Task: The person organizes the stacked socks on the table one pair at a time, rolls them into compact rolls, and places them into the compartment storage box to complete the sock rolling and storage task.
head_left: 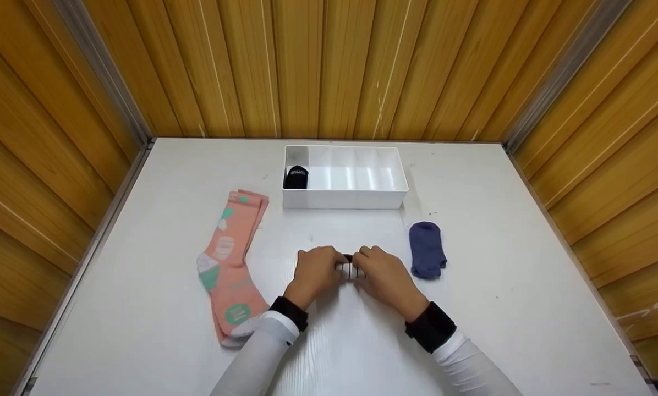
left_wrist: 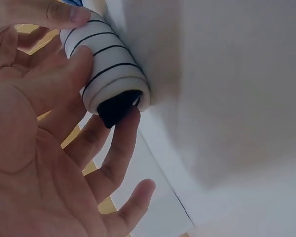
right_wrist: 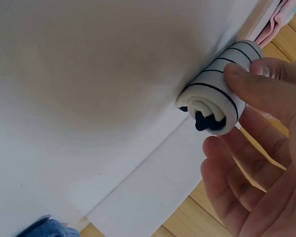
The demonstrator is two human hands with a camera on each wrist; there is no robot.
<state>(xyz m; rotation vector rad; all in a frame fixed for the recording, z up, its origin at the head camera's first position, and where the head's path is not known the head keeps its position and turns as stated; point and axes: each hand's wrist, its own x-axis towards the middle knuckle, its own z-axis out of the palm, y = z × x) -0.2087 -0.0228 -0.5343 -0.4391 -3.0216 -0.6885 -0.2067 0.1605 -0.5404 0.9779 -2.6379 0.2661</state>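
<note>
At frame centre, my left hand (head_left: 317, 270) and right hand (head_left: 385, 276) grasp the striped sock roll (head_left: 350, 269); I should keep even pressure (ends aligned).

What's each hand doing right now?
Left hand: grips one end of the rolled striped sock.
Right hand: grips its other end.

Items on my counter (head_left: 142, 330): one striped rolled sock (head_left: 350, 269) between my two hands, one pair of pink socks (head_left: 231, 264), one blue sock (head_left: 426, 248), one white divided tray (head_left: 344, 199), one black roll (head_left: 295, 177) inside.
</note>
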